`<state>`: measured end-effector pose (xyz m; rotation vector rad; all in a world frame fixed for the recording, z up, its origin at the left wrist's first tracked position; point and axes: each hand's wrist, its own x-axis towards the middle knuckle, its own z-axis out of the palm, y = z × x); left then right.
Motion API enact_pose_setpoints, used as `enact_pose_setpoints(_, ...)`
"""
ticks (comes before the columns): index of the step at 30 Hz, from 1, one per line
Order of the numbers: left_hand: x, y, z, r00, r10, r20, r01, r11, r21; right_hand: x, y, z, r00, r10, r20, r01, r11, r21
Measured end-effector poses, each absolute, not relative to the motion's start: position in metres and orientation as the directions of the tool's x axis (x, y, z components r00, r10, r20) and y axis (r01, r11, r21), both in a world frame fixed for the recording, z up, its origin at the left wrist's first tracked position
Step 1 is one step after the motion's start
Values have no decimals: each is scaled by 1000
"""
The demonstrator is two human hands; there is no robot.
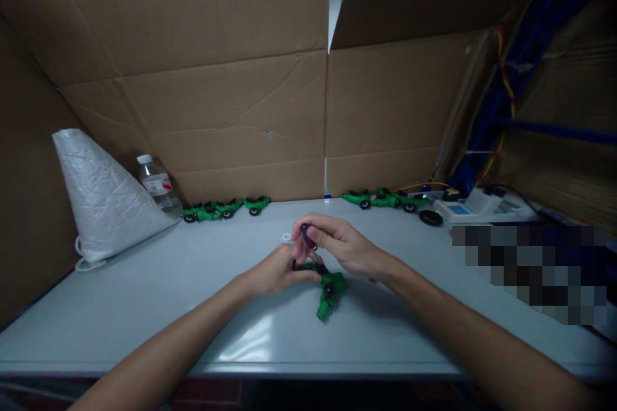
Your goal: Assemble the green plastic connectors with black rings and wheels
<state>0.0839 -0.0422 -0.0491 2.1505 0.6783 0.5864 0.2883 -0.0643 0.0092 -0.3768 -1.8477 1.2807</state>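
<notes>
Near the middle of the white table [144, 308], my left hand [282, 270] is closed on a green toy vehicle [330, 292] with black parts. The toy's green body sticks out to the right of my left thumb, one end pointing toward the front edge. Over its far end, my right hand [337, 241] pinches a small tool with a dark handle [304, 230]. The tool's tip is hidden among the fingers. A small white ring [287, 237] lies just beyond my left hand.
Green toy vehicles stand along the cardboard wall at back left [229, 209] and back right [385, 198]. A silvery bag [106, 199] and a plastic bottle [158, 185] are at left. At right are a black ring [430, 217] and a white device [463, 209].
</notes>
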Motion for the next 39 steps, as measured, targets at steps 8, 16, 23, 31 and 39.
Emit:
enact_pose_setpoints(8,82,-46,-49,736,661,148,300,-514,804,290,-63,2,-554,679,482,-272,399,-876)
enact_pose_setpoints(16,89,-48,-51,717,684,137,323,-499,804,288,-67,-1,-525,705,476,-186,451,-873)
enact_pose_setpoints(23,92,-49,-53,703,699,132,366,-515,775,289,-71,2,-443,702,557,46,638,-768)
enact_pose_setpoints(31,94,-53,-47,664,741,104,417,-482,771,282,-72,-12,-200,758,620,165,650,-742)
enact_pose_setpoints(39,79,-51,-31,652,739,168,458,-561,689,285,-67,-12,-116,736,667,156,677,-719)
